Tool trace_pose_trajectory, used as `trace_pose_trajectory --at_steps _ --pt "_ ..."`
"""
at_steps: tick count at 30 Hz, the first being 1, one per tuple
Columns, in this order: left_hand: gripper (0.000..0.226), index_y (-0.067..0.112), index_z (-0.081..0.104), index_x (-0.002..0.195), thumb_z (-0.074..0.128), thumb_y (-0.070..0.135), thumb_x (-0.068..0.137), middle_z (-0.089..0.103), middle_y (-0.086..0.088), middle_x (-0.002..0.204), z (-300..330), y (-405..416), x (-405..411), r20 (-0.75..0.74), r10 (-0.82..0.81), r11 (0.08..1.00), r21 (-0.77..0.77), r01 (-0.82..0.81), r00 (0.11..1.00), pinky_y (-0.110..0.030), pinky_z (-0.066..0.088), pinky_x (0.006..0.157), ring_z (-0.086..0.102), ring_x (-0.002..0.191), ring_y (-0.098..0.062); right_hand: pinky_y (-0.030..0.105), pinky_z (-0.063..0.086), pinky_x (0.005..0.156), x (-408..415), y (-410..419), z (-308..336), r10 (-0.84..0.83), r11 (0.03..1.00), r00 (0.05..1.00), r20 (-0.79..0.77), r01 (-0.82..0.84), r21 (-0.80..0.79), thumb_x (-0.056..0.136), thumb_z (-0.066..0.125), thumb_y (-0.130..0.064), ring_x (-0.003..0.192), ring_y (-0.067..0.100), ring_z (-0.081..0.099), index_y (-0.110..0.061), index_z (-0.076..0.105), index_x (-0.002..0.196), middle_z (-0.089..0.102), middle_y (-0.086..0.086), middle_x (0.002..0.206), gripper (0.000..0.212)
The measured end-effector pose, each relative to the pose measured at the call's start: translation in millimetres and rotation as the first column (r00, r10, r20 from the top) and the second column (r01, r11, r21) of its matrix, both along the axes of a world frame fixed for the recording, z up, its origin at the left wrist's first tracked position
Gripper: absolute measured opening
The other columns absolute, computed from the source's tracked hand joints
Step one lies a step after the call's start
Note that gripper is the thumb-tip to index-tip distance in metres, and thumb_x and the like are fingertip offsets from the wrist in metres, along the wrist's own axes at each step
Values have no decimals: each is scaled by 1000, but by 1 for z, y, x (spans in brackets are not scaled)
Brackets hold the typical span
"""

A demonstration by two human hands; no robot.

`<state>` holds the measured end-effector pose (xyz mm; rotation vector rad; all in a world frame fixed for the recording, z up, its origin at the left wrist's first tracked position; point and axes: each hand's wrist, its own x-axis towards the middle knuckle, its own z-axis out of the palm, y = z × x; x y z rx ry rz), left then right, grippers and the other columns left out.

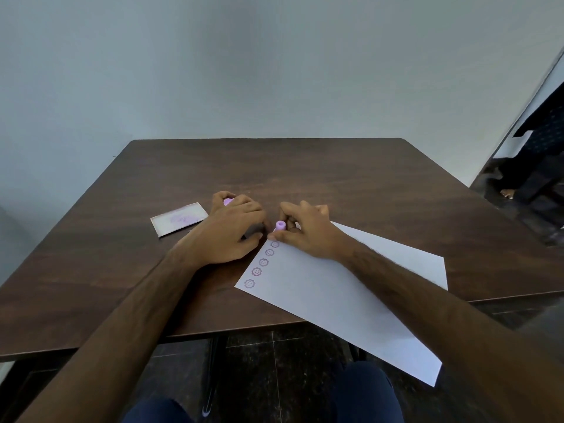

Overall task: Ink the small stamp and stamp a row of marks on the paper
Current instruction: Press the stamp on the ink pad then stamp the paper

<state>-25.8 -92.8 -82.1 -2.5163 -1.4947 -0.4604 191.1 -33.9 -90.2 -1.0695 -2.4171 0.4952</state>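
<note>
Far left on the dark wood table [305, 166] I see the ink pad [179, 219], a flat white rectangle with a purple smear in its middle, lying flat and untouched.

Just right of it, my left hand [232, 230] rests palm down on the bare wood, fingers curled. A pale purple object [228, 202] shows at the far edge of the hand, between thumb and fingers (cap or second stamp, I cannot tell which). The fingers look closed around it, though most of it is hidden.

Next, the small stamp [280, 225]: lilac, upright, at the far left corner of the paper [335, 300]. My right hand [308, 233] pinches it narrowly between thumb and fingertips.

The white sheet lies skewed, its near right corner overhanging the table edge. Along its left edge runs a row of five purple round marks [263, 262], each a small smiling face, from the near corner up to the stamp.
</note>
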Motion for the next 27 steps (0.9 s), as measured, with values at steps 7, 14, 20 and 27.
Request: trace_pose_trajectory --at_steps 7,14,20,27 --pt "19 26 68 96 53 29 84 64 14 107 0 -1 0 20 -20 999 -34 21 1000 -48 25 105 53 112 -11 41 26 96 0 -1 1 15 1000 999 31 -15 -3 95 61 -46 93 18 54 -17 47 86 65 5 86 34" --pt "17 28 69 95 58 23 84 63 15 107 1 -2 1 50 -12 998 -61 15 999 -48 23 107 52 115 -10 40 25 94 1 2 8 19 1000 996 86 -20 2 89 65 -52 95 14 52 -20 51 84 67 1 85 36" --pt "23 35 71 101 57 23 87 64 19 108 5 -5 1 58 -17 997 -73 21 998 -48 20 109 50 119 -5 36 47 77 7 6 27 12 957 962 -272 -90 -275 90 72 -36 81 16 63 -16 62 83 74 7 93 24" --pt "22 37 68 102 55 26 88 62 20 110 2 -1 -5 86 -30 998 -46 34 996 -44 22 107 50 116 -4 21 38 71 1 28 43 -198 792 721 -664 -282 -542 94 68 -33 66 9 38 -20 63 76 55 4 85 23"
